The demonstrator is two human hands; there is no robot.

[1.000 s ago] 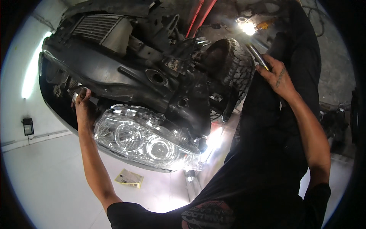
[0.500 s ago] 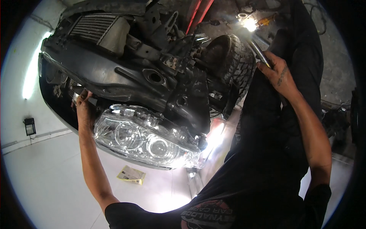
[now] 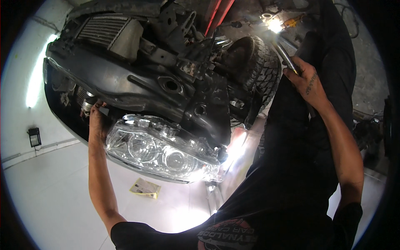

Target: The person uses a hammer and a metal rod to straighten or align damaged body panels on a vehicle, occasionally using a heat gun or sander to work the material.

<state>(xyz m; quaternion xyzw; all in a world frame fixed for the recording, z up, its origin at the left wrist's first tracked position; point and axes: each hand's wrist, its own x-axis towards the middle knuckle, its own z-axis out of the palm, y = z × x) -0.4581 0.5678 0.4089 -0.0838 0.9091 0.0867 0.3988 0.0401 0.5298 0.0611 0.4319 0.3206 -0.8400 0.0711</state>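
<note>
My left hand (image 3: 97,116) reaches into the dark gap between a clear headlight (image 3: 164,152) and the black front crossmember (image 3: 125,85) of a car. Its fingers are curled together by a small grey piece; what they grip, if anything, is hidden. A silvery cylindrical part (image 3: 88,102) sits just beyond the fingertips. Out to the right, my right hand (image 3: 307,79) is wrapped round a metal rod-shaped tool (image 3: 284,54), which points away from me. Near the tool's far end shines a bright lamp (image 3: 275,26); I cannot tell whether the two are joined.
A finned radiator (image 3: 102,31) shows behind the crossmember. The treaded tyre (image 3: 266,66) stands between the car body and my legs. Red metal bars (image 3: 218,16) rise at the back. A yellow-edged paper packet (image 3: 145,188) lies on the white surface below the headlight.
My left hand has drawn back slightly toward me and to the right, uncovering more of the silvery part. The right hand keeps its hold on the tool. The view has shifted a little.
</note>
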